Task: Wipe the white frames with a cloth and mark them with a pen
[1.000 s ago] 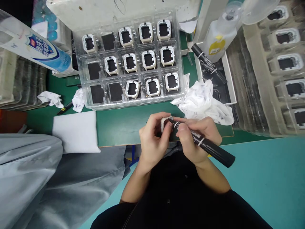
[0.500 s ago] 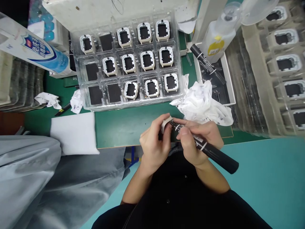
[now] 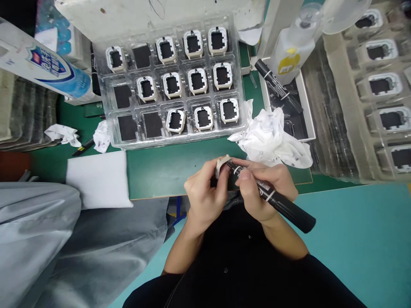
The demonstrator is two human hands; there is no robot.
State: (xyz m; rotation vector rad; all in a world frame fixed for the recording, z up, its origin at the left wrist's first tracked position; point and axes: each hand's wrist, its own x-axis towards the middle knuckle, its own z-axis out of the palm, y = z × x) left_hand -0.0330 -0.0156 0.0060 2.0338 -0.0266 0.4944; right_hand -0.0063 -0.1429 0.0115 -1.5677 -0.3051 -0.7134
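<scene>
Pinched between the thumb and fingers of my left hand [image 3: 205, 190] is a small pale watch case [image 3: 222, 163], held up on its edge. My right hand [image 3: 268, 188] grips a black marker [image 3: 285, 205], its tip touching or very near the inner side of the case. Fingers partly hide the case and the exact contact. Beyond my hands, a clear plastic tray [image 3: 144, 143] holds several similar white cases, such as a watch case [image 3: 175, 121] in the front row; some of its pockets show only dark foam.
A crumpled stained cloth [image 3: 271, 137] lies right of the tray. Behind it, a white box [image 3: 313, 128] holds another marker [image 3: 279, 85], beside a plastic bottle [image 3: 293, 51]. More stacked trays [image 3: 340, 107] stand right. On the left are a folded white cloth [image 3: 98, 179], a spray can [image 3: 48, 64] and another person's grey clothing [image 3: 38, 239].
The watch case has tilted slightly in my left fingers, so more of its outer side shows. The marker's rear end has shifted a little to the left with my right hand.
</scene>
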